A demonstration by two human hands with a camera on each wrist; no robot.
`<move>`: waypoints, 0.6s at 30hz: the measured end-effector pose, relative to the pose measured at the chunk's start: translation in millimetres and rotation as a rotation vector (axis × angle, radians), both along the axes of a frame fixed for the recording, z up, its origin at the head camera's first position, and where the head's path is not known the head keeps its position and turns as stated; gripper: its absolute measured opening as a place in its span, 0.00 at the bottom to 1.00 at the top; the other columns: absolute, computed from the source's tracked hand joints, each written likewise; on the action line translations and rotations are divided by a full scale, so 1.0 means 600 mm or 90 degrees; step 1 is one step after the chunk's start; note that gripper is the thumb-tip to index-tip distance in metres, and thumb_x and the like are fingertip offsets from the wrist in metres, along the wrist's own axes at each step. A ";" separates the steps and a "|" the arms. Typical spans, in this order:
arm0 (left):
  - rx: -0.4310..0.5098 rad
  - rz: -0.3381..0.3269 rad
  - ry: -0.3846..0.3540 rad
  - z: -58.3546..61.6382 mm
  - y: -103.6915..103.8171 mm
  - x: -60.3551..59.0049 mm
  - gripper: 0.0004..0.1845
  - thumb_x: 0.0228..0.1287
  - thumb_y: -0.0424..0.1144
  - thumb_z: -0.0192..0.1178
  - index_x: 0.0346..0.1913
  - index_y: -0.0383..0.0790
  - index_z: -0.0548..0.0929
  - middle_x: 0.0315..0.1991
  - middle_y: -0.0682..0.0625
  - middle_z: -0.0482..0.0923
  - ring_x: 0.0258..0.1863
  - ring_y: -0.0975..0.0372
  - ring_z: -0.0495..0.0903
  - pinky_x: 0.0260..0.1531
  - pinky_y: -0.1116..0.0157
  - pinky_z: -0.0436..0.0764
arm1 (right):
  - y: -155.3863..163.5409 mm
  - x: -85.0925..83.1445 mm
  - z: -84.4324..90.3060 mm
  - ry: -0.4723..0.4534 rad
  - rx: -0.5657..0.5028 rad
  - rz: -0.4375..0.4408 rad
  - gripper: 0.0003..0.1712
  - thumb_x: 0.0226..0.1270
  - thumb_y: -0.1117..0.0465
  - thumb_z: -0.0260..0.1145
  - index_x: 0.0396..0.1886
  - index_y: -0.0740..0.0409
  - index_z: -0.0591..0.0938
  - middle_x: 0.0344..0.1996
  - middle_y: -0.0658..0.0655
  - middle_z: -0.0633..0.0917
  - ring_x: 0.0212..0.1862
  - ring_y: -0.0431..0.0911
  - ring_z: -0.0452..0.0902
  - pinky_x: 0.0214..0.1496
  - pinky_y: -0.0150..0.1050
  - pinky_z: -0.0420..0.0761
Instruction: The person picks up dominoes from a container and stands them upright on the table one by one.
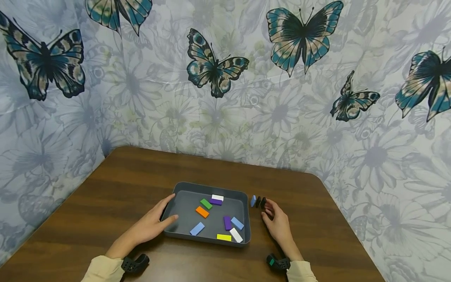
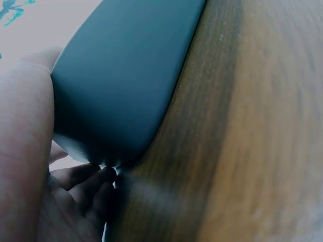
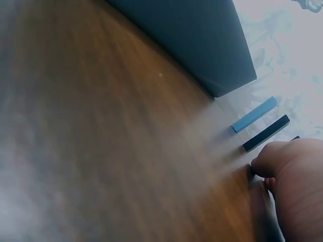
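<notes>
My left hand (image 1: 152,224) grips the left end of a grey tray (image 1: 208,239), thumb over the rim; in the left wrist view its curled fingers (image 2: 83,189) lie against the tray's outer wall. Just right of the tray, my right hand (image 1: 278,225) pinches a small black block (image 1: 263,202) that stands on edge, mostly covered by the fingers in the right wrist view. Beside it another black block (image 3: 266,133) and a light blue block (image 3: 254,115) stand on edge in a short row, with gaps between them.
Inside the tray lie several loose blocks, among them a green (image 1: 206,204), an orange (image 1: 202,212), a yellow (image 1: 224,237) and a white block (image 1: 236,235). The wooden table (image 1: 141,168) meets a butterfly-patterned backdrop (image 1: 218,125) at its far edge.
</notes>
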State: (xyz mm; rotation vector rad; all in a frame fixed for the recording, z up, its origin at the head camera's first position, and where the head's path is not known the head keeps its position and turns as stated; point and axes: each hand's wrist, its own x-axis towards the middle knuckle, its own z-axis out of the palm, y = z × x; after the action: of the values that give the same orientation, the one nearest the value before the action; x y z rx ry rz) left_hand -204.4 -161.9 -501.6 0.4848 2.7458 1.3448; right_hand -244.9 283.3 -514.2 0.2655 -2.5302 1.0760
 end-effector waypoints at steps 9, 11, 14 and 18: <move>0.002 0.004 -0.005 0.000 0.000 -0.003 0.44 0.75 0.58 0.59 0.83 0.44 0.52 0.81 0.34 0.52 0.78 0.35 0.55 0.67 0.31 0.62 | -0.002 0.005 -0.010 0.050 -0.013 -0.003 0.29 0.62 0.78 0.71 0.64 0.70 0.77 0.50 0.67 0.87 0.52 0.59 0.86 0.54 0.40 0.85; 0.004 0.005 -0.008 -0.001 0.001 -0.001 0.44 0.75 0.58 0.59 0.83 0.44 0.52 0.81 0.34 0.52 0.78 0.35 0.56 0.67 0.30 0.62 | -0.002 0.010 -0.012 0.057 -0.016 -0.010 0.29 0.61 0.78 0.71 0.64 0.70 0.78 0.50 0.67 0.87 0.51 0.59 0.87 0.53 0.35 0.85; 0.008 -0.001 -0.014 -0.003 0.003 0.001 0.44 0.75 0.59 0.58 0.83 0.45 0.52 0.81 0.35 0.52 0.78 0.35 0.56 0.67 0.30 0.62 | -0.002 0.017 -0.008 0.057 -0.043 -0.038 0.29 0.61 0.79 0.71 0.63 0.71 0.78 0.50 0.67 0.87 0.51 0.59 0.87 0.52 0.25 0.82; 0.005 0.005 -0.014 0.002 0.002 -0.002 0.44 0.76 0.59 0.58 0.83 0.45 0.51 0.81 0.35 0.52 0.77 0.34 0.56 0.67 0.30 0.63 | -0.005 0.009 0.006 0.078 -0.103 -0.065 0.28 0.62 0.80 0.70 0.63 0.72 0.78 0.51 0.66 0.87 0.51 0.60 0.86 0.52 0.18 0.78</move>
State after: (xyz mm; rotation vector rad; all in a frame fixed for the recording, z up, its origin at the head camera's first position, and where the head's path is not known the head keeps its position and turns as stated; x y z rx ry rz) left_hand -205.5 -160.7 -500.7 0.4581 2.7286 1.3541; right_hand -239.5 280.4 -510.7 0.1516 -2.3080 1.1796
